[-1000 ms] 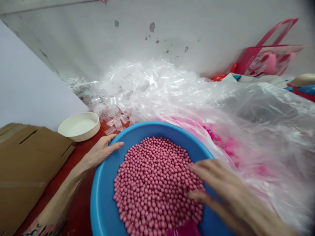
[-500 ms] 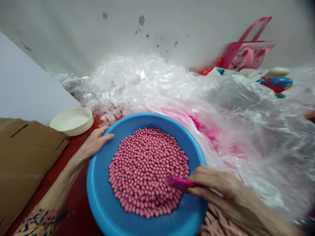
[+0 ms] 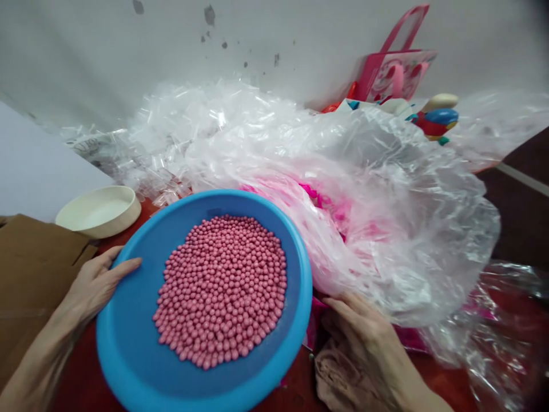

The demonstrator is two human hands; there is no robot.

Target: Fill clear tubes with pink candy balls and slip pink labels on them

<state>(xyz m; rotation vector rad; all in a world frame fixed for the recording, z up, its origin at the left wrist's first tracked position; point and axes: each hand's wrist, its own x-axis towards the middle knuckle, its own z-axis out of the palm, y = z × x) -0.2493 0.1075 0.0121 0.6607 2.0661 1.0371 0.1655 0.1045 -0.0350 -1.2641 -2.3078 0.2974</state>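
Observation:
A blue basin (image 3: 128,349) sits in front of me with a heap of small glossy pink beads (image 3: 223,292) in it. My left hand (image 3: 94,280) grips the basin's left rim, its thumb over the inside edge. To the right of the basin, my right hand (image 3: 364,326) is apart from the rim, over a crumpled brownish-pink cloth (image 3: 343,372). Its fingers stretch toward the basin, and I make out nothing held in them. Shiny magenta material (image 3: 316,320) lies beside those fingertips, partly covered by the basin and hand.
Clear plastic sheeting (image 3: 407,240) spreads behind and right of the basin, with small clear plastic pieces (image 3: 163,171) piled further left. A cream dish (image 3: 100,212) and a cardboard box (image 3: 38,286) stand at left. A pink bag (image 3: 394,74) rests against the wall.
My right hand has left the beads and moved down to the cloth. The magenta stick-like thing it held no longer shows in it. The basin appears further left, with my left hand still on its rim.

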